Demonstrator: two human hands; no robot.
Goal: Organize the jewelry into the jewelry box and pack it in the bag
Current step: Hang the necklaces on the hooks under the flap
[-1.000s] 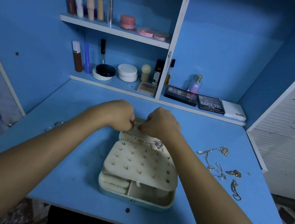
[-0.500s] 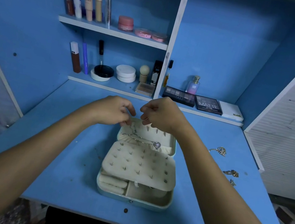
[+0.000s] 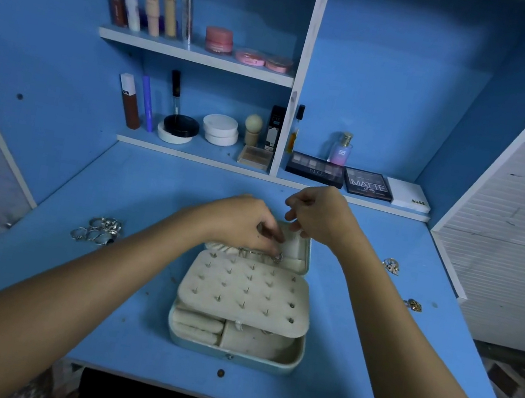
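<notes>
Cream jewelry box [image 3: 239,316] open; necklace [image 3: 262,254] across lid.

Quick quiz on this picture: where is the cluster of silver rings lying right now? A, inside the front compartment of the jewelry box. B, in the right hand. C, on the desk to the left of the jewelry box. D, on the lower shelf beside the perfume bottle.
C: the silver rings lie in a heap on the blue desk, well left of the open jewelry box and apart from it.
</notes>
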